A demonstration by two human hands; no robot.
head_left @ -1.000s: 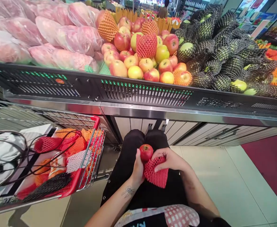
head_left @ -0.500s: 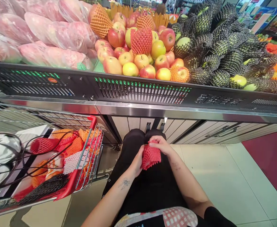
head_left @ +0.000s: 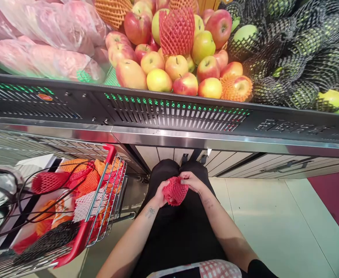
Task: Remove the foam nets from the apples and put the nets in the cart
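Observation:
A red foam fruit net [head_left: 175, 191] is held between my two hands, low over my lap. My left hand [head_left: 161, 194] grips its left side, and my right hand [head_left: 191, 181] pinches its upper right edge. The net bulges into a rounded shape; whether a fruit sits inside I cannot tell. Beyond the hands, loose red and yellow apples [head_left: 177, 68] lie piled on the display. Among them stands another red foam net [head_left: 177, 31], and one apple at the front right wears an orange foam net [head_left: 237, 87].
A shopping cart [head_left: 111, 154] at my left holds red, orange and white foam nets [head_left: 88, 181], a white bag and black cables. The black slatted display rim [head_left: 172, 110] runs across in front. Bagged pink fruit [head_left: 50, 58] lies left, black-netted green fruit [head_left: 302, 58] right.
The view has tipped down and closer to the display. My hands have spread a little around the red net, which looks wider and rounder now.

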